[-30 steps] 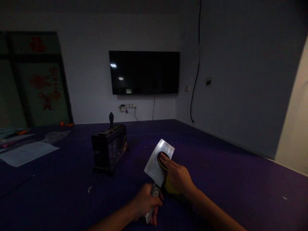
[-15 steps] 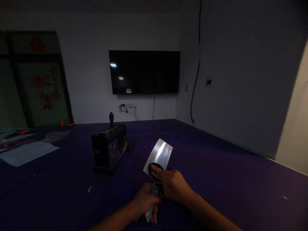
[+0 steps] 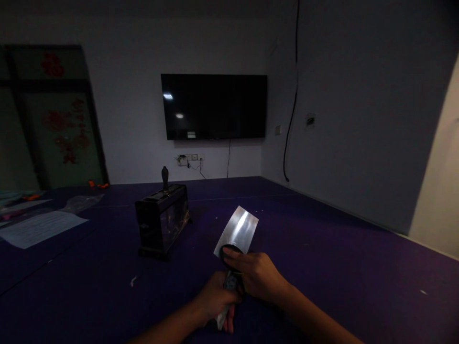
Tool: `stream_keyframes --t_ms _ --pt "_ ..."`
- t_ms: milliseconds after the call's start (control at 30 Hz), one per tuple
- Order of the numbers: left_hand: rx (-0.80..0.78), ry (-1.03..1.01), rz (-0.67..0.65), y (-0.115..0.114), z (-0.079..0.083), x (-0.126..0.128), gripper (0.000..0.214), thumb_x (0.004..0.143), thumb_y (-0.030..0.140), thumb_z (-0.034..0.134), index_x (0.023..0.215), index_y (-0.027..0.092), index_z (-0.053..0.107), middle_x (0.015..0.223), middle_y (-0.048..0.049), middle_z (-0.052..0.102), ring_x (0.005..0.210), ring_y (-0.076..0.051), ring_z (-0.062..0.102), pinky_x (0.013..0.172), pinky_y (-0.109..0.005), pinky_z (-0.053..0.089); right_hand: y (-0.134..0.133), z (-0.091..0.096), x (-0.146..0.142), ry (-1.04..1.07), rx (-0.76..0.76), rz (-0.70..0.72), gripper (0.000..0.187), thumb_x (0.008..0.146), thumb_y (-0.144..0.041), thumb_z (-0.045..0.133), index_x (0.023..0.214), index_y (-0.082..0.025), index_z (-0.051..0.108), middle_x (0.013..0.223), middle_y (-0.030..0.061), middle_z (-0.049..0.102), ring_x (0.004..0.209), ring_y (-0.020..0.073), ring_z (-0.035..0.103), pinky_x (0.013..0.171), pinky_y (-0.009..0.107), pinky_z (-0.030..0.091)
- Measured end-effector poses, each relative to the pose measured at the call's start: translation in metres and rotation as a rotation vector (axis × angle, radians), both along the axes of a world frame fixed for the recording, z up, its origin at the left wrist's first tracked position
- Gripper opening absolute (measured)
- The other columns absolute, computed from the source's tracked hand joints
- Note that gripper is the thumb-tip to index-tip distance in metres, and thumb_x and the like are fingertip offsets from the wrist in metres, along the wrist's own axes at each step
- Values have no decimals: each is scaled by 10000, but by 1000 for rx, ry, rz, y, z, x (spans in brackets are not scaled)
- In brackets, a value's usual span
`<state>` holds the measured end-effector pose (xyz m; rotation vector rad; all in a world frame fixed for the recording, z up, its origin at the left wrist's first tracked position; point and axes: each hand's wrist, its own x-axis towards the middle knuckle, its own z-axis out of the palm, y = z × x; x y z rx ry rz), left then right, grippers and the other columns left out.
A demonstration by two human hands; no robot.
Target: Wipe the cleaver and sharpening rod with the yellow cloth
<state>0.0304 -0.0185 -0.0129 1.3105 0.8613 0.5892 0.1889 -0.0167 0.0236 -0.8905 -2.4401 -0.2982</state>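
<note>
A cleaver [image 3: 241, 225] with a broad shiny blade points up and away from me, its blade raised in front of my hands. My left hand [image 3: 216, 297] is closed around its handle, which looks patterned grey and pale at the butt. Against the lower part of the blade, my right hand [image 3: 258, 274] presses a round black object [image 3: 226, 252] with a thin yellowish edge. Its kind I cannot make out, as the fingers cover much of it. Left of the hands stands a black knife block [image 3: 161, 222], with one dark handle [image 3: 165, 179] sticking up from its top.
The purple tabletop [image 3: 315, 272] runs back to the wall. Printed paper [image 3: 43, 228], a clear plastic bag [image 3: 83, 203] and small orange items [image 3: 103, 185] lie at the left. A white scrap [image 3: 133, 281] is nearer me. A television [image 3: 217, 107] hangs on the wall.
Almost nothing differs. The camera view has shifted very slightly; both hands keep the same hold on the cleaver and the round black object.
</note>
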Motion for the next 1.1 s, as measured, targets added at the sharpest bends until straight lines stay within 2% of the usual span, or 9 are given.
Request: stream_keyframes --t_ms 200,367,467,633,767,867,1100 --pt "24 48 -24 -2 6 -3 266 552 146 486 817 142 515 343 62 461 274 -136 461 290 -189 358 5 3 8 83 28 -123 567 665 -38 372 1184 -195 538 1299 51 457 898 145 630 731 242 508" --pt "7 53 -40 -1 4 -2 267 566 151 494 833 147 498 332 52 461 287 -141 473 301 -174 346 4 2 7 101 42 -104 589 650 -24 344 1191 -168 528 1305 61 448 943 146 613 747 248 509" --pt "5 56 -33 0 3 -1 212 563 150 502 775 139 508 342 40 474 283 -138 472 306 -184 357 0 1 2 49 44 -87 559 685 -41 353 1203 -174 518 1311 68 441 889 147 633 718 249 516" --pt "11 43 -34 1 1 -1 49 544 161 497 562 117 507 346 9 473 284 -132 472 292 -190 354 -4 -2 -5 -14 44 -52 509 737 -71 369 1208 -191 517 1311 62 446 806 136 649 693 240 521" --pt "11 27 -31 1 -1 -1 96 532 174 488 455 122 465 340 -15 469 289 -129 471 281 -184 339 -4 -2 -7 -21 27 -19 502 737 -73 373 1205 -180 521 1314 59 442 851 137 639 713 231 515" --pt "10 14 -19 0 1 0 35 520 153 483 528 120 495 340 -3 476 286 -132 470 284 -187 349 -3 -2 -6 -11 14 -15 507 730 -76 381 1205 -185 519 1311 53 444 882 140 633 730 231 512" --pt "-7 75 -40 0 4 0 170 522 139 482 689 136 512 335 33 467 274 -137 464 288 -187 356 -1 3 0 4 26 -89 546 684 -56 383 1194 -184 527 1320 55 430 891 152 633 729 250 518"
